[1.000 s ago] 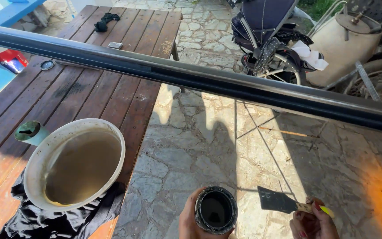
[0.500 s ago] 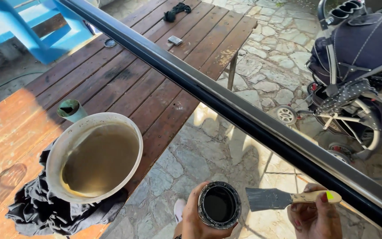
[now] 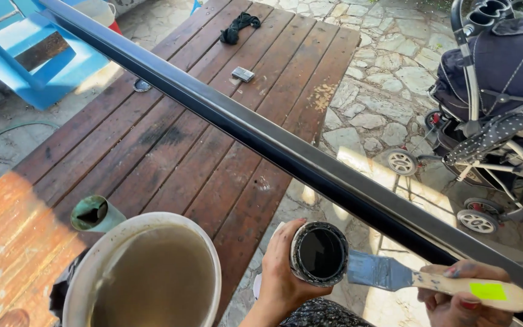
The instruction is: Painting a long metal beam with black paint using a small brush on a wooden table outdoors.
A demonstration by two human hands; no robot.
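A long table of dark reddish-brown wooden planks [image 3: 213, 139] runs from the near left corner toward the far end, its stain worn pale at a patch by the right edge. At the near end stands a large white round bucket of murky brownish liquid [image 3: 146, 278] on a crumpled black cloth [image 3: 62, 290]. Just beside it, toward the left edge, stands a small green cup [image 3: 95, 213]. Mid-table lies a small flat grey rectangular object [image 3: 243, 74]. Near the far end lies a bundle of black cord [image 3: 238, 26]. The table stands on a floor of pale irregular stone paving [image 3: 376, 103].
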